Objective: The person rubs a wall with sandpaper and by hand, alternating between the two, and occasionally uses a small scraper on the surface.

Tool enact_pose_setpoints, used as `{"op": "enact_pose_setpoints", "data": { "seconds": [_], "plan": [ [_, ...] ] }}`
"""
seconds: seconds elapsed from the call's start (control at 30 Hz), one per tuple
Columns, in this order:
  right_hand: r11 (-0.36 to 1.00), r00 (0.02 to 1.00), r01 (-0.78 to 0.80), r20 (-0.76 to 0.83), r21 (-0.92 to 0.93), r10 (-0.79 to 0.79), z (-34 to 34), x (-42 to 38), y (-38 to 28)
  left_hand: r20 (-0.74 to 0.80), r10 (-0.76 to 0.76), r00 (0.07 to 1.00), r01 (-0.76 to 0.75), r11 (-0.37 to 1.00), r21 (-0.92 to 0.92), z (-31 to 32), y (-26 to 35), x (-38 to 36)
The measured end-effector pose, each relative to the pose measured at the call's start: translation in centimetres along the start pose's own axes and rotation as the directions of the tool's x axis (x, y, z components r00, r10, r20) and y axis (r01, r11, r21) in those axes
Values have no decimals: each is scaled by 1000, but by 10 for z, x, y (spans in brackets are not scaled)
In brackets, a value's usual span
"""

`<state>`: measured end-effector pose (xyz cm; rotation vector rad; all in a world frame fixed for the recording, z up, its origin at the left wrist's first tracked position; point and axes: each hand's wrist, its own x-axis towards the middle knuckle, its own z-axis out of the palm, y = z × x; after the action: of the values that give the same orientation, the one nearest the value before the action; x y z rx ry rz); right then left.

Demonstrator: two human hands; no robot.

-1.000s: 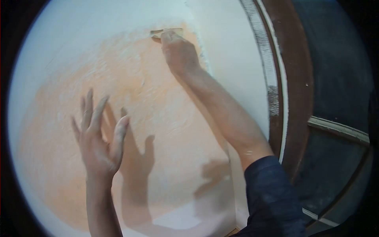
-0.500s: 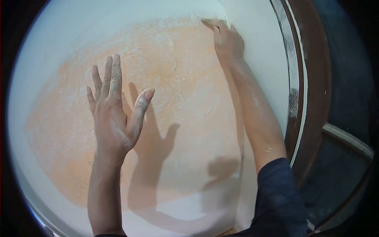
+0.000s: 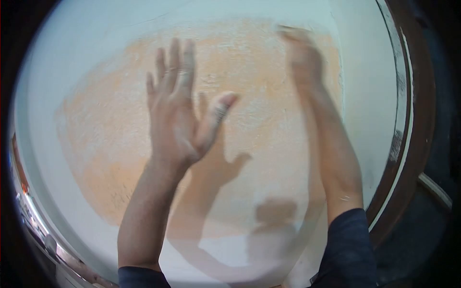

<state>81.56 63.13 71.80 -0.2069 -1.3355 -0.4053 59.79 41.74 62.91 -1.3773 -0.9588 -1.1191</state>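
Observation:
A wall (image 3: 278, 129) in front of me has a large peach-coloured patch, streaked with white filler, inside a white surround. My right hand (image 3: 306, 60) is closed around a thin flat scraper (image 3: 293, 30) at the top right of the patch. Most of that tool is hidden by the fingers, and motion blurs it. My left hand (image 3: 175, 113) is raised in front of the patch, its fingers stretched and thumb spread. White dust coats its fingers and thumb. It holds nothing, and its shadow falls on the wall to the right.
Right of the patch the wall meets a white side strip (image 3: 367, 96) at a corner. Beyond that stands a dark brown frame (image 3: 420, 105) with a dark area behind it. Blurred shiny items (image 3: 36, 221) show at the lower left edge.
My right hand has moved left from the wall corner with the scraper. The view has turned left, so the wall and frame appear further right. My left hand stays open and raised.

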Motion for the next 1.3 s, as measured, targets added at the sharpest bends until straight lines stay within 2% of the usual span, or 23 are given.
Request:
{"op": "enact_pose_setpoints", "data": {
  "seconds": [0.03,0.1,0.2,0.27,0.33,0.37,0.43,0.47,0.53,0.6,0.63,0.7,0.73,0.77,0.83,0.87,0.93,1.03,1.1,1.17,1.23,1.27,1.3],
  "plan": [
    [943,949,309,-29,-128,-315,29,-3,4,10,12,1000,-12,1000,-28,1,-8,0],
    [949,948,309,100,-65,-302,49,-12,-65,27,3,1000,-1,998,-62,4,-27,1],
    [943,939,315,180,-110,-293,47,-10,-77,60,24,998,-17,994,-112,-4,-43,-12],
    [935,952,307,67,-180,-299,43,-10,-45,86,8,996,-2,998,-70,-19,-61,-25],
    [962,987,163,36,-220,-159,33,-7,-49,93,-45,995,49,998,-39,-39,-83,-41],
    [969,986,168,44,-179,-163,57,-7,-64,94,-69,993,69,998,-2,-47,-101,-47],
    [885,998,20,-36,-465,-42,76,-7,-95,44,-63,997,63,998,7,-51,-130,-44],
    [923,969,-130,152,-363,196,92,-6,-125,52,-52,997,52,999,-7,-56,-140,-40],
    [943,981,194,35,-270,-192,144,-11,-154,77,-53,996,50,998,28,-62,-163,-30],
    [877,915,334,-104,-346,-389,172,-19,-188,84,-40,996,42,999,-24,-72,-179,-34],
    [862,910,348,-89,-370,-405,164,-20,-188,109,-41,993,44,999,-28,-76,-184,-40],
    [944,982,187,80,-271,-172,147,-24,-198,96,-42,994,46,998,-40,-91,-198,-58],
    [948,968,41,246,-315,41,133,-22,-203,115,-22,993,21,1000,17,-101,-201,-65],
    [949,968,53,250,-312,28,137,-30,-203,135,-6,991,-4,997,78,-113,-210,-72],
    [900,971,201,203,-387,-129,153,-36,-195,141,-12,990,-4,994,113,-135,-231,-84],
    [917,977,97,211,-386,-15,163,-37,-238,201,13,980,-40,990,135,-141,-238,-84],
    [893,935,285,304,-348,-181,209,-46,-276,216,24,976,-41,996,75,-151,-258,-84],
    [872,909,342,359,-350,-212,250,-74,-330,179,-16,984,8,999,47,-162,-287,-87],
    [849,941,301,277,-433,-193,267,-79,-336,174,-43,984,36,998,45,-165,-308,-90],
    [858,945,245,308,-452,-108,247,-76,-338,170,-58,984,36,990,133,-180,-326,-106],
    [883,951,37,287,-467,112,240,-67,-338,151,-39,988,19,991,129,-193,-346,-110],
    [898,902,-122,330,-424,278,239,-57,-360,144,-25,989,8,993,118,-198,-353,-110],
    [892,897,-141,326,-429,299,252,-64,-369,162,-15,987,-3,994,111,-200,-358,-107]
  ]
}}
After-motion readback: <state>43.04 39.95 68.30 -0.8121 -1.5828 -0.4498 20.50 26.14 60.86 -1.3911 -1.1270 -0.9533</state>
